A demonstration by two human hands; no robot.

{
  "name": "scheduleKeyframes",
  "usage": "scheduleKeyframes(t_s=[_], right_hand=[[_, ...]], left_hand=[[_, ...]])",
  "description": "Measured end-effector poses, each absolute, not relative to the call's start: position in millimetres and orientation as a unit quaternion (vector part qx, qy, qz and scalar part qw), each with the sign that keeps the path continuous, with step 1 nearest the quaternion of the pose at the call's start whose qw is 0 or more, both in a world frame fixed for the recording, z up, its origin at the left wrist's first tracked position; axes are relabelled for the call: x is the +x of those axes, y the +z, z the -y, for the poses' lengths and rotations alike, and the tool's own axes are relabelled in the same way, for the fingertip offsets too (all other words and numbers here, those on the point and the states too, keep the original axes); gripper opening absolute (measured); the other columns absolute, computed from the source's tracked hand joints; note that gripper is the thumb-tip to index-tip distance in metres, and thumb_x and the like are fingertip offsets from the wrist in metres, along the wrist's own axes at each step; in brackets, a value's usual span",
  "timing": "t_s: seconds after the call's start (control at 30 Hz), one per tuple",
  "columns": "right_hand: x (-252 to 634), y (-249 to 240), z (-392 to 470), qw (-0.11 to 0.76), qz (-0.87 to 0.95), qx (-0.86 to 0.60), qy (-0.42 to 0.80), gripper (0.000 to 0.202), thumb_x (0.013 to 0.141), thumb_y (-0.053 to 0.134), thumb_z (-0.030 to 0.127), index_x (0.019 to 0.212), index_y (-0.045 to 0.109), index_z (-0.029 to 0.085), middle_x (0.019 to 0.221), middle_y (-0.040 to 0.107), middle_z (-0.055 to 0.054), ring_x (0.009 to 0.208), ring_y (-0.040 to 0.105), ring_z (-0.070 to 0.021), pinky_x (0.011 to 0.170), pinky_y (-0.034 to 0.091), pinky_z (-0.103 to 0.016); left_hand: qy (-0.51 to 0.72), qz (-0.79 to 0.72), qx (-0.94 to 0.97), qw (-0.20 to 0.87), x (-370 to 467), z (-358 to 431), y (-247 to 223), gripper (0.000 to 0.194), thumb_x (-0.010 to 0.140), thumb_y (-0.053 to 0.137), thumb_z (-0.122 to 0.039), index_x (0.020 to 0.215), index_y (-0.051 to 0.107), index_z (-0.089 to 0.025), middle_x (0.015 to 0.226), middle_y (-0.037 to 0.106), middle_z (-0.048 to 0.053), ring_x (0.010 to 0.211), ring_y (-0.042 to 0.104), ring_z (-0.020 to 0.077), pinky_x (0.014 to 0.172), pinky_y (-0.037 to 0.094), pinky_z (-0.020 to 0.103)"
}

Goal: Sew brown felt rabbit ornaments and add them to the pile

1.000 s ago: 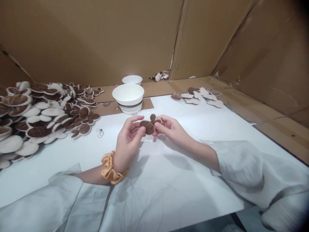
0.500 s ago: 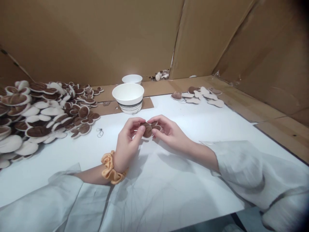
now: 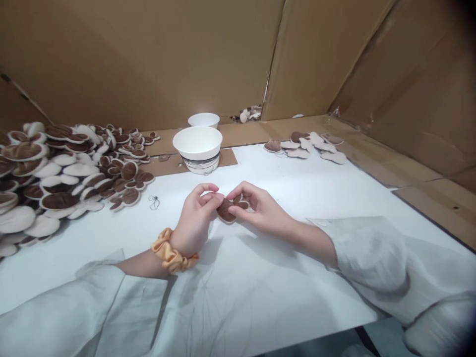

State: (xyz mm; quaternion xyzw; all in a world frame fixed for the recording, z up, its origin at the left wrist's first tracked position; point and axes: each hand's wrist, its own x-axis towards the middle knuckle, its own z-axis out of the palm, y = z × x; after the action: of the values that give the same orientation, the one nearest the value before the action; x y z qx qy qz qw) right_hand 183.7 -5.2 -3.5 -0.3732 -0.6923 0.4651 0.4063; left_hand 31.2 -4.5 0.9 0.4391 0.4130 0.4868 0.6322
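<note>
A small brown fabric piece [image 3: 226, 212] with a pale edge and rounded lobes is between my two hands, above the white table sheet [image 3: 297, 292]. My right hand [image 3: 258, 208] pinches it between thumb and fingers, over its middle. My left hand [image 3: 199, 213], with an orange scrunchie [image 3: 171, 253] at the wrist, has its thumb and index fingertips pressed together at the piece's upper left edge. Whether a needle or thread is between those fingertips is too small to tell.
A large pile of brown and white pieces [image 3: 80, 170] lies at left. A white bowl [image 3: 197, 144] wrapped in dark thread stands ahead, a second bowl [image 3: 204, 120] behind it. More pieces [image 3: 305, 144] lie back right. Dark thread [image 3: 154, 202] rests left of my hands. Cardboard walls surround the table.
The brown piece has turned and its large lobe has tilted lower. My left fingers have moved from its left side to its upper edge, and my right thumb has shifted left over it.
</note>
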Motion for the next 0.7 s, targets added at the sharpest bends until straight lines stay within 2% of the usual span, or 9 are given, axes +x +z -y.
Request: scheduleKeyframes(t_s=[0.1,0.2,0.33,0.47,0.57,0.7], right_hand=[[184,-3,6,0.411,0.695,-0.370,0.460,0.010,0.076,0.055,0.018,0.085,0.051,0.019,0.085,0.059,-0.002,0.078,0.057,-0.0142,0.071,0.047,-0.030],[184,-3,6,0.417,0.694,-0.366,0.459,0.009,0.076,0.055,0.017,0.084,0.050,0.019,0.084,0.059,-0.002,0.078,0.057,-0.0138,0.071,0.047,-0.030],[186,-6,3,0.447,0.662,-0.396,0.453,0.013,0.077,0.057,0.021,0.086,0.050,0.018,0.086,0.059,-0.004,0.077,0.057,-0.0139,0.068,0.046,-0.029],[186,-10,0,0.479,0.624,-0.407,0.464,0.017,0.079,0.057,0.026,0.092,0.050,0.018,0.086,0.058,-0.003,0.076,0.058,-0.0140,0.067,0.047,-0.029],[185,-12,0,0.475,0.624,-0.385,0.487,0.017,0.080,0.054,0.023,0.095,0.049,0.019,0.091,0.057,-0.005,0.081,0.058,-0.0145,0.071,0.049,-0.030],[184,-12,1,0.459,0.631,-0.354,0.515,0.022,0.080,0.052,0.017,0.101,0.046,0.020,0.099,0.054,-0.005,0.079,0.058,-0.0134,0.073,0.050,-0.032]], left_hand=[[0.485,-0.424,0.385,0.660,31,3,5,0.027,0.068,0.061,-0.016,0.086,0.042,-0.018,0.063,0.059,-0.002,0.056,0.055,0.0109,0.055,0.042,0.023],[0.470,-0.410,0.405,0.668,31,3,6,0.021,0.072,0.058,-0.018,0.086,0.043,-0.018,0.060,0.057,-0.003,0.055,0.054,0.0117,0.055,0.042,0.023],[0.470,-0.413,0.513,0.588,27,3,4,0.015,0.080,0.054,-0.028,0.092,0.049,-0.020,0.060,0.055,-0.004,0.052,0.052,0.0097,0.054,0.041,0.022],[0.467,-0.420,0.592,0.506,24,5,1,0.022,0.080,0.055,-0.028,0.100,0.051,-0.021,0.077,0.061,0.000,0.071,0.059,0.0131,0.064,0.044,0.023],[0.465,-0.409,0.614,0.489,23,5,-3,0.018,0.079,0.057,-0.026,0.095,0.052,-0.019,0.087,0.062,0.003,0.079,0.060,0.0151,0.072,0.045,0.027],[0.489,-0.426,0.597,0.472,23,5,-5,0.014,0.079,0.056,-0.025,0.090,0.054,-0.017,0.087,0.063,0.004,0.079,0.061,0.0158,0.073,0.046,0.029]])
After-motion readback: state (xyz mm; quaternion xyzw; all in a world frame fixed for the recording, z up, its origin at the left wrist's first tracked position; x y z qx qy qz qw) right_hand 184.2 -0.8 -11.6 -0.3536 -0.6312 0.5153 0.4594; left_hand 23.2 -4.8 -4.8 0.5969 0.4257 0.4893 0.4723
